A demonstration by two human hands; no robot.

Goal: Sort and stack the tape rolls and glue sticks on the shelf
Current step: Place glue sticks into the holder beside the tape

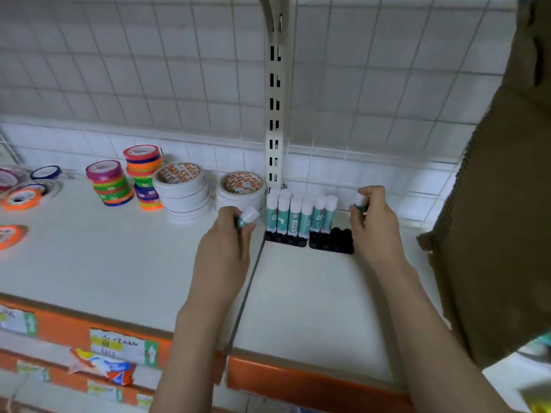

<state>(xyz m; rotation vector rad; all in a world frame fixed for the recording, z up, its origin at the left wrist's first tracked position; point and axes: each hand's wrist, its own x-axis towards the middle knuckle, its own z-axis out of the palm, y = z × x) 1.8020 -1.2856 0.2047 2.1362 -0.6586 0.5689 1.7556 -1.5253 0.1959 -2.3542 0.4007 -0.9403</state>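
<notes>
Bright, even light; soft focus throughout, wide-angle bending at edges.

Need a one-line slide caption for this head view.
Both hands, left and right, each hold a glue stick beside the black trays.

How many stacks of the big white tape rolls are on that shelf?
2. One taller white stack stands right of the coloured tape stacks; a shorter one stands just left of the glue sticks. None seem hidden.

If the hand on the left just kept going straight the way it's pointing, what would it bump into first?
Probably the stack of white tape rolls by the wall. The left hand holds a glue stick tilted up and slightly right, so it might instead clip the standing glue sticks; depth is hard to judge.
</notes>
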